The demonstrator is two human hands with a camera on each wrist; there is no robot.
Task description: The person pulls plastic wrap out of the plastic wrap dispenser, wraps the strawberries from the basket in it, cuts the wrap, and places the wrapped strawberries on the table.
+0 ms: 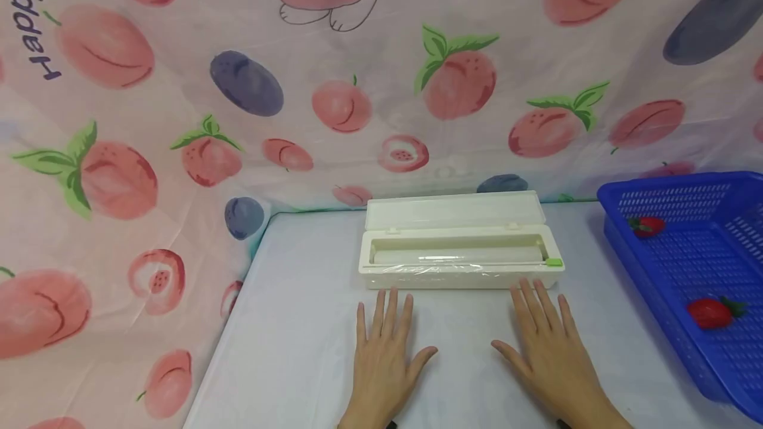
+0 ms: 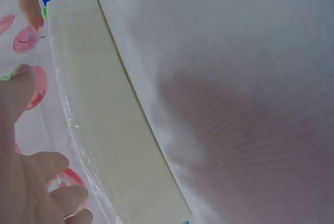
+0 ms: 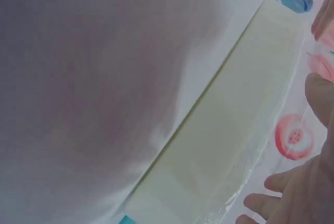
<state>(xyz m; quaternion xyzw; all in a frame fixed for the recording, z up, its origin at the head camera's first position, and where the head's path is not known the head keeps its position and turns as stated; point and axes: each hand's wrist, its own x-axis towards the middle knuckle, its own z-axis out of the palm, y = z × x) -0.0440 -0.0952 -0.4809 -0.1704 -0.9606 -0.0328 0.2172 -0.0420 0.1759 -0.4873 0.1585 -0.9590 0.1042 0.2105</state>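
Observation:
A cream plastic wrap dispenser [image 1: 461, 279] stands on the white table with its long lid [image 1: 456, 211] raised at the back. Inside lies a roll of clear film [image 1: 459, 256], and some film hangs wrinkled over the front wall. At the right end of the cutting rail sits a green slide cutter [image 1: 554, 262]. My left hand [image 1: 381, 369] is spread flat, back up, before the dispenser's left part. On the other side, my right hand [image 1: 551, 363] is likewise spread, its fingertips overlapping the front right edge in the head view. Both hands hold nothing.
A blue plastic basket [image 1: 650, 290] stands at the right, with two red strawberries [image 1: 709, 314] in it. Fruit-printed cloth [image 1: 357, 58] hangs behind and to the left of the white tabletop [image 1: 286, 323].

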